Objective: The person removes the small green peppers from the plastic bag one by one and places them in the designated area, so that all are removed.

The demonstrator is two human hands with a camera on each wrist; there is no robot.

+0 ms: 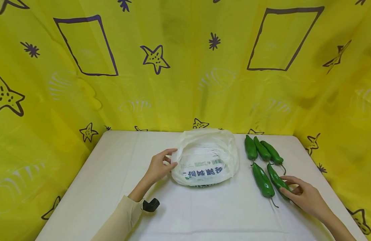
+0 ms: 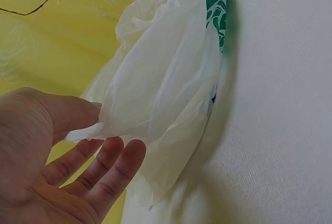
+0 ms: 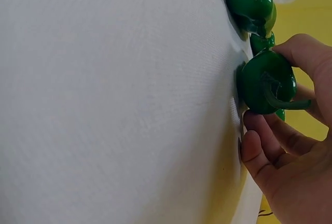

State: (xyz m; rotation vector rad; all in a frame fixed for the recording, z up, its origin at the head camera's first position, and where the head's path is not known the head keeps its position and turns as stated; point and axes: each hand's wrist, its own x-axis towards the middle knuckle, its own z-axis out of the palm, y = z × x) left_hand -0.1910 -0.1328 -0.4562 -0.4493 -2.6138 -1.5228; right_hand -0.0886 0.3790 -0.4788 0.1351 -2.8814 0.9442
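Note:
A thin white plastic bag (image 1: 234,152) with blue and green print lies on the table, its mouth spread open toward me. At the bag's left edge, my left hand (image 1: 158,166) pinches the film between thumb and fingers; the left wrist view shows the crumpled edge (image 2: 85,131) in that pinch. Over on the right, my right hand (image 1: 307,196) holds a glossy green pepper (image 1: 276,181) near its stem end, thumb on one side and fingers on the other. The pepper's curved stem (image 3: 282,101) points toward the right wrist camera. Beside it lies another green pepper (image 1: 262,180).
Three more green peppers (image 1: 262,149) lie in a row farther back, right of the bag. A white cloth covers the table (image 1: 209,211). Behind and at both sides hangs a yellow curtain (image 1: 179,97) with starfish drawings. A black device (image 1: 151,205) sits at my left wrist.

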